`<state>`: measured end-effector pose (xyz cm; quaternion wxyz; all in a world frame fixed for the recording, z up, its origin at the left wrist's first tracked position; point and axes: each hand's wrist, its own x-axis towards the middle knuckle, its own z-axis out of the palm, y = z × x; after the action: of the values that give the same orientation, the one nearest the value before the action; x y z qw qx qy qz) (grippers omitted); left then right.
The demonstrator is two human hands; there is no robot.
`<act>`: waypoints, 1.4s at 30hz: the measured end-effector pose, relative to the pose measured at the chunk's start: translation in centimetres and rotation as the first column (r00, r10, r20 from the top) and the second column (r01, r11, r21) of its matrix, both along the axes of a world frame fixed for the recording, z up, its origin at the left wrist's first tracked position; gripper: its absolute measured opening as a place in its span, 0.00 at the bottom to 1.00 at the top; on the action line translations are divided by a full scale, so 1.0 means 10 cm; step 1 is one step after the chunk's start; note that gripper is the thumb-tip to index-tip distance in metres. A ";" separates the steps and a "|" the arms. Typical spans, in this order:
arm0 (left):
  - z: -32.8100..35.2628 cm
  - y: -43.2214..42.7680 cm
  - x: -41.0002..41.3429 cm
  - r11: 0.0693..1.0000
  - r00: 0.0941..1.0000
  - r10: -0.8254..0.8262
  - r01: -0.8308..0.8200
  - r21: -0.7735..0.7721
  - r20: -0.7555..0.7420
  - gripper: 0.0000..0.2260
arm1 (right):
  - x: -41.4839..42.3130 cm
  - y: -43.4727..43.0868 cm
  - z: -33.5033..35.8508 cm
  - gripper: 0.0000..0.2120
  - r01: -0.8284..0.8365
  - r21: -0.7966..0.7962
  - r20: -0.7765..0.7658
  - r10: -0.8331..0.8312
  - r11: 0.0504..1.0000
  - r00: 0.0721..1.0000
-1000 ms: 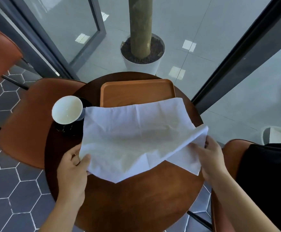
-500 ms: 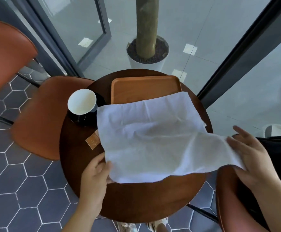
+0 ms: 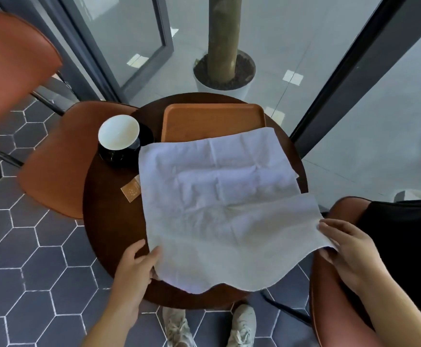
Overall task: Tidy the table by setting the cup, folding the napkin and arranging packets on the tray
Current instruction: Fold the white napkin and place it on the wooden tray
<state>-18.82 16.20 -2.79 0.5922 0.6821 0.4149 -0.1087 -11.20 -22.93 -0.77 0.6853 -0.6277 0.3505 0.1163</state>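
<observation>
The white napkin (image 3: 217, 209) lies spread open across the round wooden table (image 3: 106, 221), its far edge lapping over the near rim of the orange tray (image 3: 212, 116). The left hand (image 3: 135, 274) grips the napkin's near left edge with the thumb on top, and the right hand (image 3: 349, 254) holds the right corner out past the table's edge. The white cup (image 3: 118, 131) stands on a dark saucer (image 3: 119, 159) left of the tray, and a brown packet (image 3: 130, 192) pokes out from under the napkin's left side.
</observation>
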 end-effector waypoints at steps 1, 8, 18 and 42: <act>-0.04 -0.01 -0.05 1.000 1.000 -0.015 0.015 -0.009 -0.019 0.23 | -0.02 -0.01 0.00 0.04 -0.035 0.002 -0.023 0.035 0.999 0.999; -0.14 -0.06 -0.20 0.993 0.994 0.103 -0.105 0.049 0.048 0.16 | -0.21 -0.15 -0.07 0.06 -0.157 -0.037 -0.003 0.157 0.987 0.988; -0.16 -0.26 -0.64 0.961 0.986 -0.159 0.146 0.234 0.039 0.32 | -0.32 -0.36 -0.12 0.33 -0.362 -0.133 0.030 0.369 0.922 0.929; -0.16 0.10 -0.59 0.181 0.547 -0.829 0.461 0.869 -0.117 0.35 | -0.09 -0.23 -0.13 0.14 -0.368 -0.593 0.060 0.496 0.716 0.866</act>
<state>-24.72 17.21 -4.43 0.1533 0.9868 -0.0523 -0.0093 -12.11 -25.24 -2.08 0.4560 -0.8743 0.1354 0.0967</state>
